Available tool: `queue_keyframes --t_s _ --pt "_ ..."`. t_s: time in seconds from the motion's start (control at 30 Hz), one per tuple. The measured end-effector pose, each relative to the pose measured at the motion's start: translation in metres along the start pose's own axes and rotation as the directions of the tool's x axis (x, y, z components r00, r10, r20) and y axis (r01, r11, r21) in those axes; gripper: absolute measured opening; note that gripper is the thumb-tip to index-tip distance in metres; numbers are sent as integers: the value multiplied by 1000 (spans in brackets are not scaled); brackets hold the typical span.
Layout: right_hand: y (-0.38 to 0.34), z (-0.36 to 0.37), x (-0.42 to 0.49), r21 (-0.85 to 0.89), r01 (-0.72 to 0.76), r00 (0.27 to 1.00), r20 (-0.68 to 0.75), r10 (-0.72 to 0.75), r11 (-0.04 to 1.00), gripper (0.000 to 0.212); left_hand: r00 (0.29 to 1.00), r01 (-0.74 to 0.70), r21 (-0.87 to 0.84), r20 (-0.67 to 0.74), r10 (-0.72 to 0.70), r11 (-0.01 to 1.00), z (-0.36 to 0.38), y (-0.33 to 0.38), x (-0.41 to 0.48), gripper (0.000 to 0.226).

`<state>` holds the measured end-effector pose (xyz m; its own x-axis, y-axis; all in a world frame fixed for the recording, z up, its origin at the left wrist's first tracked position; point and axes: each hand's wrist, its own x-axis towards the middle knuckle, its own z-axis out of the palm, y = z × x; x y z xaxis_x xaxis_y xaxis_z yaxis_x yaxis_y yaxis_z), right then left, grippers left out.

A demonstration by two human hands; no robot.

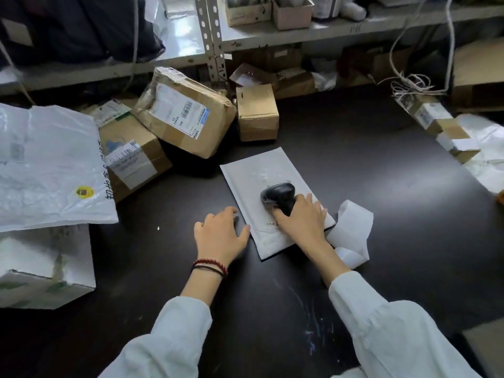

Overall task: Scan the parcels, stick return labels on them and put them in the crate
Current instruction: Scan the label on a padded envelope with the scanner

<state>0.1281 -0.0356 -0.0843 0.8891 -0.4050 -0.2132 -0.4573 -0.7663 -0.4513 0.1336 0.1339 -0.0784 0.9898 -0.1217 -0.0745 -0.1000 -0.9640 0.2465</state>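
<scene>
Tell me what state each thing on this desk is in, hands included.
White mailer: flat on the table.
Scanner: held over the mailer.
Right hand: gripping the scanner.
Left hand: open, beside the mailer's left edge.
Label strip: loose, curled, right of the mailer.
Large brown box: taped shut, tilted.
Small brown box: closed, upright.

The right grip hides the handle of the scanner and most of the print on the white mailer beneath it. Far left of the left grip, the white bag runs off the picture's edge, and its label is blurred.
</scene>
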Motion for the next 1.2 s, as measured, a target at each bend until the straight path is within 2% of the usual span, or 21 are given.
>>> queue_keyframes --t_s 0.13,0.23,0.3,0.4,0.43,0.47,0.57,0.6,0.73,0.83,0.93,1.07,1.2 --pt "-1 -4 -7 50 72 997 -21 -71 996 45 999 37 -89 -24 -39 995 6 -3 -15 51" --pt "-10 1 -17 98 94 996 -7 -94 991 34 993 100 -223 -34 -110 970 9 -4 -24 60" --pt "-17 10 -24 131 131 991 1 -133 983 31 979 186 -353 -11 -203 917 11 -9 -25 73" --pt "-24 21 -33 156 183 983 -6 -185 971 31 936 344 -474 109 -334 810 10 -22 -25 97" --pt "-25 23 -36 154 190 981 0 -192 970 31 920 384 -513 146 -363 768 8 -28 -26 98" --pt "-26 24 -37 147 192 981 11 -196 970 32 909 410 -557 181 -376 723 6 -32 -27 91" --pt "-24 26 -45 169 191 980 28 -199 967 35 917 391 -668 218 -335 633 4 -48 -35 44" --pt "-24 27 -47 190 188 980 28 -197 964 38 917 388 -699 228 -326 601 3 -51 -37 39" --pt "-21 24 -52 290 168 976 86 -200 942 45 907 406 -734 250 -339 545 3 -52 -38 56" --pt "-18 14 -53 435 112 975 127 -184 893 46 915 372 -752 200 -350 544 5 -49 -45 57" --pt "-18 -6 -53 526 109 987 46 -157 843 43 920 321 -769 116 -373 553 2 -47 -50 54" --pt "-25 -40 -59 720 143 987 -54 -150 680 24 913 253 -780 -2 -408 572 -11 -40 -47 54" --pt "-27 -65 -65 753 213 975 -127 -180 623 13 899 246 -761 -52 -435 600 -14 -39 -41 56"
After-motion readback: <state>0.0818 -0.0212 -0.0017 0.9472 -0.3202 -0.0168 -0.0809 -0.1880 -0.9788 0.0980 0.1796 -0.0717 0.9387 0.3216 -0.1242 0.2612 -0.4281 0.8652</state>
